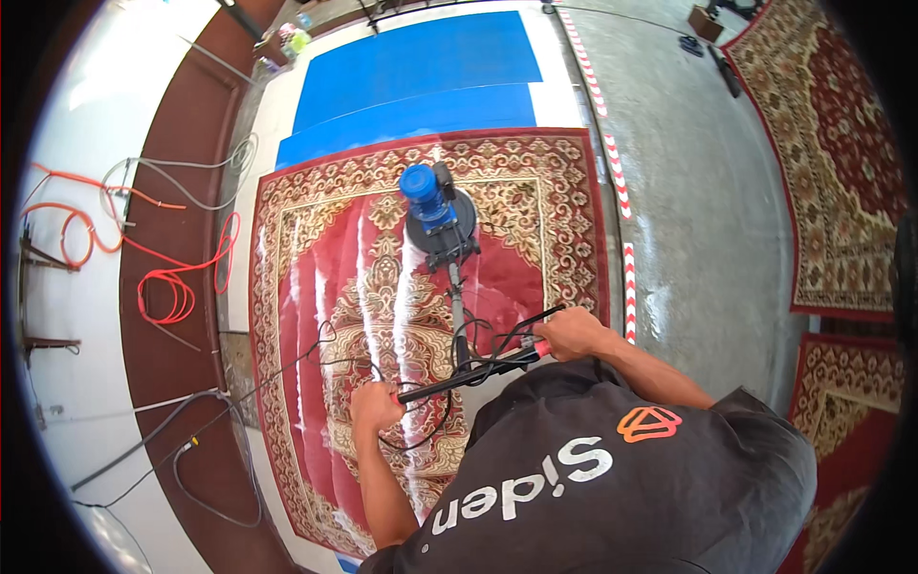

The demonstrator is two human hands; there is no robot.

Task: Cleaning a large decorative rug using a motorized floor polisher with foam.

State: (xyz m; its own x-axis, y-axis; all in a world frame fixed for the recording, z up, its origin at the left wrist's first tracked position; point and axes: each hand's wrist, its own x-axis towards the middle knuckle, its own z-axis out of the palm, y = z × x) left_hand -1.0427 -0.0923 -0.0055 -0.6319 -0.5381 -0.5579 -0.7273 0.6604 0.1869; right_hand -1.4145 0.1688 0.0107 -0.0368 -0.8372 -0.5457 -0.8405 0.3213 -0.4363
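Observation:
Both my hands grip the black handlebar (469,380) of a floor scrubbing machine (426,206). My left hand (377,406) is wrapped round its left end, and my right hand (571,334) round its right end by a red grip. From the bar a shaft runs forward to a round dark base with a blue motor on top. That base rests on a red and cream patterned carpet (435,337), toward its far side. White streaks of foam run lengthwise over the carpet. A black cable loops around the handlebar and trails off to the left.
Blue sheeting (421,62) lies beyond the carpet. An orange hose (170,292) and grey hoses (196,191) hang or lie along the left wall. A red-and-white striped line (617,177) borders the wet concrete floor (698,206). More patterned carpets (798,143) are at the right.

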